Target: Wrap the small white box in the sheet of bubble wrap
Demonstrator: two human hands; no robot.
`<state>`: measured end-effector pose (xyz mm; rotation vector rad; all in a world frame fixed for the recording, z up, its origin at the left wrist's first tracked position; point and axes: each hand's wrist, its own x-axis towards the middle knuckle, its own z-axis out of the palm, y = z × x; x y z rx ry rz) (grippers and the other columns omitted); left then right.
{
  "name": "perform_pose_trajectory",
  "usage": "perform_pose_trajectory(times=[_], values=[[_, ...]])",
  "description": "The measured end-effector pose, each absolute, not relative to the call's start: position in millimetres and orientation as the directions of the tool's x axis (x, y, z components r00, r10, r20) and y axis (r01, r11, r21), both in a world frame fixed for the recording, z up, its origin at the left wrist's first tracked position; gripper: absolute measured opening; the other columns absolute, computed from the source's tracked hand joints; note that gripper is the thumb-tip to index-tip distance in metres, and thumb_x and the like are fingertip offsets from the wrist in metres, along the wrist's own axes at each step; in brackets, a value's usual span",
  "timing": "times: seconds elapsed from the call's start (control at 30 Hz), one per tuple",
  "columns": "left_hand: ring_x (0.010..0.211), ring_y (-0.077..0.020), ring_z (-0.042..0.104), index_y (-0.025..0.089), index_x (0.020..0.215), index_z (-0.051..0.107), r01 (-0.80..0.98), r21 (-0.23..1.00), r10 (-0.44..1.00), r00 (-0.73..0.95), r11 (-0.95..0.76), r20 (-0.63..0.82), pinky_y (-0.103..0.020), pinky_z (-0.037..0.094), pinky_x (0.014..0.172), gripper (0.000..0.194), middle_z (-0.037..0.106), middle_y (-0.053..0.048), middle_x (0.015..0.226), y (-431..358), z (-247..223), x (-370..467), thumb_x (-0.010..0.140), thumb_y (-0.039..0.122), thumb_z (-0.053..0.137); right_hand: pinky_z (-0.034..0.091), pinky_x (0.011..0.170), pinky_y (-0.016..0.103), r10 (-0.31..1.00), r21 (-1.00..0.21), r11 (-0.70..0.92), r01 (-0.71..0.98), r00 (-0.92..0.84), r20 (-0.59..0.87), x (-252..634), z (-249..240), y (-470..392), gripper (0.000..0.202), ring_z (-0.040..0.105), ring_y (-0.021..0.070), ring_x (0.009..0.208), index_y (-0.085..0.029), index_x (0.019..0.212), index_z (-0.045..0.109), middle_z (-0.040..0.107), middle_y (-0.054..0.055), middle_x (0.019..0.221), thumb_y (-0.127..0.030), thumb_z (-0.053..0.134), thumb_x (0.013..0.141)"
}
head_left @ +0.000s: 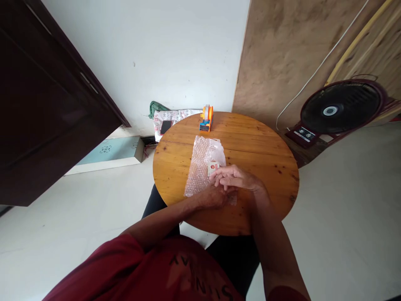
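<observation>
While both hands (pixel 224 186) press flat, the small white box (pixel 213 168) lies on clear, crinkled bubble wrap (pixel 202 161).

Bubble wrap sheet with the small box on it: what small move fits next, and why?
Probably fold the bubble wrap over the small box: the box lies on the sheet, uncovered, with the right hand touching it and the left hand at the sheet's near edge.

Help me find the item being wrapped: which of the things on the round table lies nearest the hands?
The small white box with red print, lying on the bubble wrap just off the right hand; the orange tape dispenser stands at the far edge.
</observation>
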<state>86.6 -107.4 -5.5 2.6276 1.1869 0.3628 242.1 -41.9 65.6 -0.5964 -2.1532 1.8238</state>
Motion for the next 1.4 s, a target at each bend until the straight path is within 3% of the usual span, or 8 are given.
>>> perform_pose_trajectory(times=[0.17,0.4,0.67,0.8,0.9,1.0,1.13,1.4], values=[[0.142,-0.0328,0.043,0.016,0.139,0.056,0.652,0.309,0.715,0.679,-0.692,0.168,-0.049,0.035,0.118,0.048,0.045,-0.016,0.154,-106,-1,85,0.091,0.019,0.051,0.05,0.098,0.037,0.716,-0.904,0.378,0.2,-0.682,0.149,230,53,-37,0.036,0.062,0.0206,0.114,-0.025,0.123,0.069,0.062,0.007,0.136,-0.038,0.06,0.091],[0.154,-0.0316,0.022,0.015,0.14,0.055,0.608,0.369,0.686,0.717,-0.703,0.124,-0.056,0.025,0.123,0.056,0.032,-0.016,0.162,-100,-8,84,0.084,0.013,0.053,0.055,0.091,0.035,0.939,-0.902,0.21,0.376,-0.334,0.08,236,10,-6,0.044,0.064,0.0211,0.117,-0.021,0.129,0.063,0.066,0.009,0.134,-0.035,0.048,0.091],[0.12,-0.021,0.06,0.016,0.117,0.064,0.5,0.593,0.758,0.559,-0.631,0.335,-0.041,0.051,0.105,0.039,0.063,-0.012,0.127,-112,8,56,0.081,0.007,0.052,0.045,0.108,0.041,0.951,-0.797,0.301,0.523,-0.224,0.212,225,-11,4,0.039,0.063,0.0209,0.118,-0.019,0.114,0.07,0.071,0.009,0.125,-0.019,0.044,0.084],[0.112,-0.0192,0.061,0.016,0.12,0.061,0.638,0.637,0.899,0.252,-0.433,0.359,-0.037,0.053,0.102,0.04,0.061,-0.01,0.116,-101,17,30,0.081,0.011,0.054,0.043,0.11,0.04,0.943,-0.776,0.333,0.535,-0.206,0.263,221,-10,3,0.039,0.061,0.0209,0.124,-0.018,0.111,0.07,0.07,0.011,0.128,-0.016,0.044,0.082],[0.128,-0.0239,0.054,0.013,0.138,0.05,0.631,0.69,0.934,0.207,-0.355,0.291,-0.042,0.046,0.111,0.062,0.049,-0.015,0.139,-81,10,19,0.078,0.015,0.064,0.043,0.109,0.04,0.946,-0.776,0.323,0.542,-0.169,0.277,220,-11,4,0.043,0.056,0.0211,0.129,-0.016,0.118,0.068,0.063,0.014,0.138,-0.016,0.044,0.081],[0.132,-0.0246,0.052,0.013,0.147,0.04,0.589,0.74,0.945,0.241,-0.324,0.222,-0.042,0.045,0.113,0.079,0.044,-0.017,0.146,-63,-5,19,0.074,0.01,0.068,0.048,0.102,0.041,0.96,-0.792,0.279,0.543,-0.127,0.251,223,-12,6,0.048,0.065,0.022,0.115,-0.013,0.125,0.064,0.063,0.016,0.137,-0.019,0.043,0.083],[0.118,-0.0224,0.061,0.015,0.152,0.035,0.516,0.804,0.949,0.258,-0.294,0.182,-0.042,0.051,0.105,0.079,0.055,-0.016,0.138,-53,-21,24,0.08,0.012,0.066,0.054,0.087,0.04,0.978,-0.817,0.206,0.539,-0.092,0.186,228,-14,7,0.051,0.07,0.0219,0.085,-0.013,0.13,0.062,0.076,0.013,0.103,-0.026,0.043,0.085],[0.102,-0.0202,0.064,0.019,0.147,0.046,0.128,0.978,0.975,0.171,-0.163,0.141,-0.038,0.052,0.099,0.079,0.061,-0.011,0.123,-55,-27,29,0.074,0.016,0.074,0.054,0.074,0.037,0.983,-0.844,0.18,0.505,-0.066,0.17,229,-18,10,0.051,0.067,0.0216,0.074,-0.012,0.125,0.065,0.077,0.012,0.092,-0.032,0.043,0.085]])
